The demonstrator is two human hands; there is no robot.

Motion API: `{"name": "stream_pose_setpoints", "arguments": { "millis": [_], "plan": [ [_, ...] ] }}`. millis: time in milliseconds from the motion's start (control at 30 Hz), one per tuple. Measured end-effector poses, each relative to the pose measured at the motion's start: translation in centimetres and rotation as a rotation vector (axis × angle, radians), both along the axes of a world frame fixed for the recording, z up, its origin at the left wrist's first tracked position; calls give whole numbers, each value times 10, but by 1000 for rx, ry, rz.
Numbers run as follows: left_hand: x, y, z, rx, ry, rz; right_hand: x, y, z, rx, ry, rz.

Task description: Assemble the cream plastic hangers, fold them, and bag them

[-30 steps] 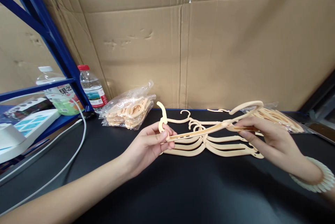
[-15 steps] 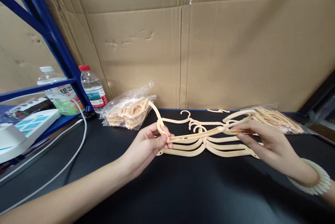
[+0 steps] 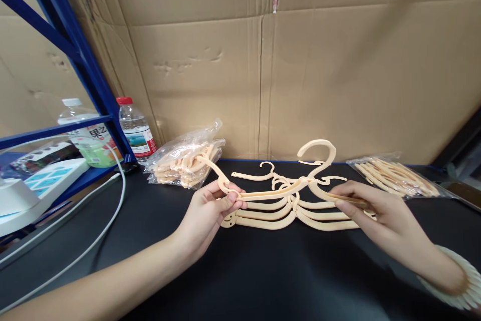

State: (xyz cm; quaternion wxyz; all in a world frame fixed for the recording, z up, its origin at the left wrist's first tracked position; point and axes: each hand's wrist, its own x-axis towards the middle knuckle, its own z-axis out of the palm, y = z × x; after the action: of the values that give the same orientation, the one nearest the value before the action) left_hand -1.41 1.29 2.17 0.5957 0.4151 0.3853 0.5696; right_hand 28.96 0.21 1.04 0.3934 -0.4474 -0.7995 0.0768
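Note:
A beige plastic folding clothes hanger [image 3: 276, 193] is held up between my two hands, its hook pointing up. My left hand [image 3: 210, 216] pinches its left arm near the outer end, where a curved piece sticks up past the fingers. My right hand [image 3: 376, 216] is closed round the right arm, hiding its far end. Beneath and behind it, several similar hangers [image 3: 266, 224] lie stacked on the black table, hooks away from me. Another hanger [image 3: 251, 177] lies just behind them.
A clear bag of beige hanger parts [image 3: 180, 166] lies at the back left, another bag [image 3: 398, 176] at the back right. On the left are a red-capped water bottle [image 3: 137, 133], a blue rack [image 3: 75, 60], a power strip [image 3: 48, 186] and a white cable [image 3: 101, 226].
The held hanger has turned so its hook now stands upright instead of pointing toward the right hand. My right hand has moved slightly down. The view has shifted a little.

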Motion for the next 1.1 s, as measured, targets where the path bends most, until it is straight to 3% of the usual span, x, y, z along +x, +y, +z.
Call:
{"name": "stream_pose_setpoints", "arguments": {
  "millis": [167,300,367,467,533,633,733,800,967,1100],
  "plan": [
    [2,0,1,-78,-69,67,-4,0,1,-108,59,-36],
    [8,-7,0,-134,-77,43,0,5,7,-183,129,-28],
    [12,-14,-4,-172,-39,-34,5,9,11,-229,147,-32],
    [19,-30,-11,-226,101,-306,13,13,14,-294,141,-17],
    [21,-42,-12,-116,281,-501,18,15,15,-342,107,4],
    [23,-54,-3,362,710,-603,21,16,12,-466,47,52],
    [21,-57,5,720,927,-650,20,13,9,-556,-52,121],
    [20,-54,5,810,1006,-617,18,11,6,-544,-149,138],
    [16,-46,-8,864,1116,-604,15,9,-1,-416,-307,77],
    [16,-44,-13,908,1210,-615,11,11,-1,-435,-381,48]
  ]
}}
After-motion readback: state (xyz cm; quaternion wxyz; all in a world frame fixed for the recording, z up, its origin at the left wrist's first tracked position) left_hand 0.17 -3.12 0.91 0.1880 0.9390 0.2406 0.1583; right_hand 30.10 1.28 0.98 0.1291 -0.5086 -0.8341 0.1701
